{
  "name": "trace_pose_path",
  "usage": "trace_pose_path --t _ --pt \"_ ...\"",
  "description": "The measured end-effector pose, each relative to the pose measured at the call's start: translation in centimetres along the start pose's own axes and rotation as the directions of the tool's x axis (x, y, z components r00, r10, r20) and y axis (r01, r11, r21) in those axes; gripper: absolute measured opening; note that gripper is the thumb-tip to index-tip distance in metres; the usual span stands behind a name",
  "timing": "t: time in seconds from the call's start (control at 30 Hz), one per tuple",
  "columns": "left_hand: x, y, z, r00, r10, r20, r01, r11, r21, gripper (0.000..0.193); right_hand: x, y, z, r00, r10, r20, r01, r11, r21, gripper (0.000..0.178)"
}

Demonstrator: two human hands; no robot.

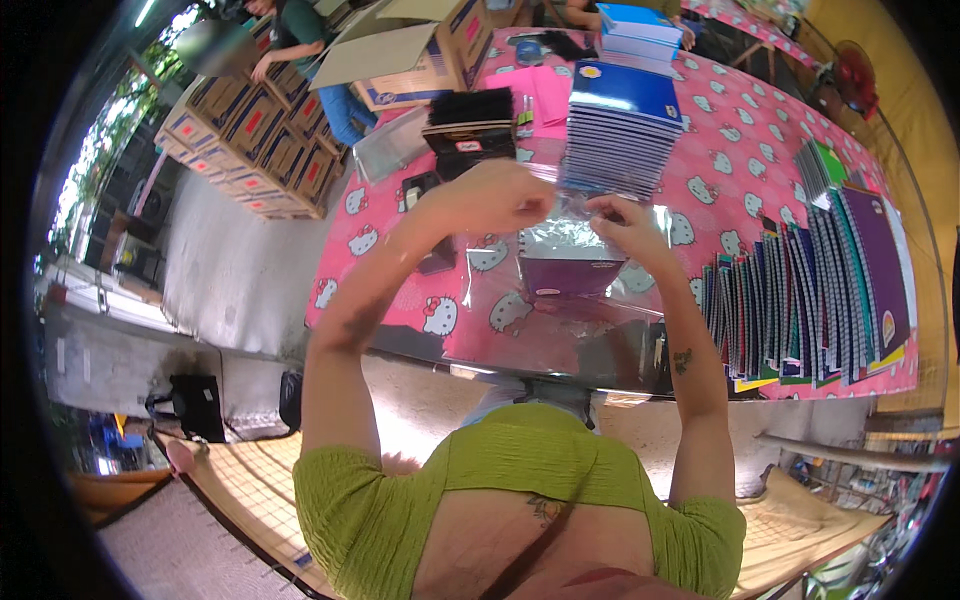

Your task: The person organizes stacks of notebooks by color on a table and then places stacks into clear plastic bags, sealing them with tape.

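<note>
Purple shows on the near part of the notebook [570, 277], which lies between the two hands with clear film [562, 237] glinting over its far part. The left hand [502, 192] has its fingers curled in narrow, the right hand [632, 228] a thumb and fingertip close together at the film; whether either pinches it, I cannot tell. Uneven pulling could crease or tear the film, thin as it looks, and a knuckle pushed forward might topple the tall blue stack [622, 135] just beyond the notebook. The leaning row [800, 290] to its right could slide if brushed. Under the notebook spreads a pink cloth [730, 150] printed with cat faces; far left of it stand cartons [250, 130] and a co-worker [300, 35], far right a fan [852, 78].
</note>
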State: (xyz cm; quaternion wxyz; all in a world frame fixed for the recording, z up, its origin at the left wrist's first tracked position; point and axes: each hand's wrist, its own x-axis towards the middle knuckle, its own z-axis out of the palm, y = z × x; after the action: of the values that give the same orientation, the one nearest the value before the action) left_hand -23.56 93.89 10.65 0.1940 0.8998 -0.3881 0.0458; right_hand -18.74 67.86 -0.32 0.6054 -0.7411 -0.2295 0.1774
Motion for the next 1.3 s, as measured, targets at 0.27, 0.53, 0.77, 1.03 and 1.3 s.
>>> trace_pose_path --t 0.27,0.53,0.77,1.03,1.3 --pt "8.1 -14.0 10.4 0.618 0.102 0.780 0.422 0.794 -0.438 0.030 0.1 -0.4 1.1 0.998 -0.050 -0.043 0.052 0.998 0.033 0.047" --pt "2.0 -13.6 17.0 0.888 -0.114 0.446 0.444 0.473 -0.761 0.046 -1.1 0.0 0.7 0.994 -0.007 -0.109 0.007 1.000 0.001 0.055" --pt "0.5 3.7 10.2 0.967 0.016 -0.254 0.088 0.915 0.393 0.077 -4.4 -0.9 2.2 0.854 -0.414 -0.317 0.247 0.856 -0.454 0.048" --pt "4.5 3.9 8.6 0.957 -0.265 -0.117 0.270 0.963 0.026 0.067 -8.5 9.0 16.1 0.937 -0.021 0.348 -0.343 0.120 0.932 0.069" --pt "-12.0 1.7 17.8 0.713 -0.681 -0.165 0.241 0.460 -0.855 0.110 -8.7 10.3 2.8 0.982 0.105 -0.155 0.014 0.785 0.619 0.075"
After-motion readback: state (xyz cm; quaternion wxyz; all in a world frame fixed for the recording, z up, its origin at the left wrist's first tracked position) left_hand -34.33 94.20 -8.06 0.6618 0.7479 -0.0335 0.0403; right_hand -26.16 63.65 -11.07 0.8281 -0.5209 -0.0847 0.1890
